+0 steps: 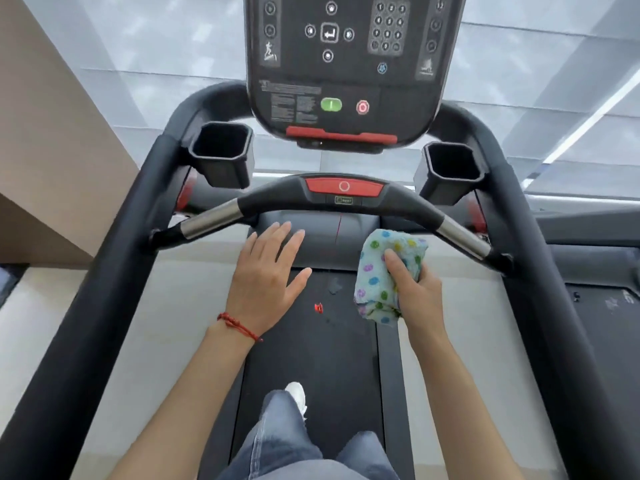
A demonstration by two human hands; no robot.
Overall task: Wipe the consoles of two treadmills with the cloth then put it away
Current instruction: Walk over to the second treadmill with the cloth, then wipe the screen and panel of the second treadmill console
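Right hand (417, 292) grip bunched round the cloth (388, 271), thumb on top, fingers curled under; cloth is pale blue with coloured dots, crumpled, held in the air just below the crossbar (346, 197), not touching it. Left hand (268, 275) grip spread flat, fingers straight, holding nothing, hovering over the belt (311, 358) beside the cloth, with a gap between them. Red string bracelet (239, 325) on left wrist. Console (346, 64) up ahead, well apart from both hands, untouched. Cup holders (221, 150) flank its lower edge. Side rails (114, 271) box in both arms; open room between rails above belt. Small red clip (318, 308) lies on belt.
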